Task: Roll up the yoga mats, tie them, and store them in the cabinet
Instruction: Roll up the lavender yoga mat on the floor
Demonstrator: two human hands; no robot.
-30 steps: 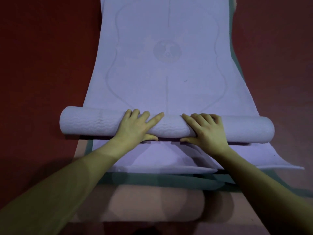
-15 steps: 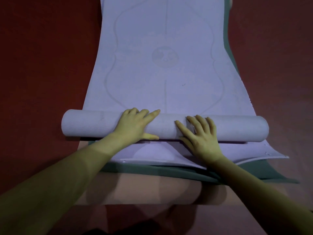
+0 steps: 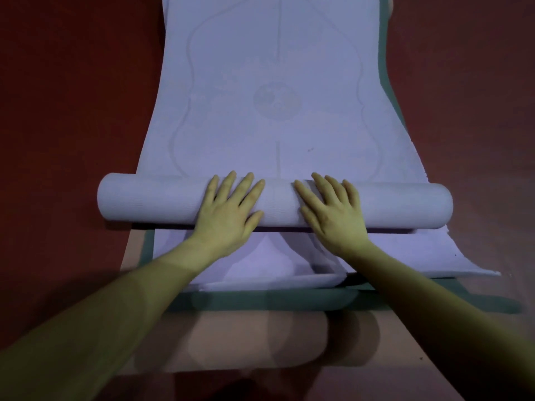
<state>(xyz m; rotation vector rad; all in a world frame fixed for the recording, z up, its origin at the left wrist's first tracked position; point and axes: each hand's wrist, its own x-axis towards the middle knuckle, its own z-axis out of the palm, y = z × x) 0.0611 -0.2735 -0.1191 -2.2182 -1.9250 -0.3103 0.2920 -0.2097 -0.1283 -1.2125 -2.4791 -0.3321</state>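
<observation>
Lavender yoga mat (image 3: 275,111) lies half rolled on the red floor (image 3: 72,111), atop a green mat (image 3: 289,302) and a tan one (image 3: 231,342). My left hand (image 3: 228,215) and right hand (image 3: 333,215) press flat, fingers spread, on the roll's (image 3: 150,202) middle.

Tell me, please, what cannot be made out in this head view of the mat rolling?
- Far end of the lilac mat: cut off by the top edge.
- Inside of the roll: hidden by its outer wrap.
- Palms of the left hand and right hand: face down on the roll.
- Green mat: mostly covered by the lilac mat.
- Cabinet and ties: out of frame.
</observation>
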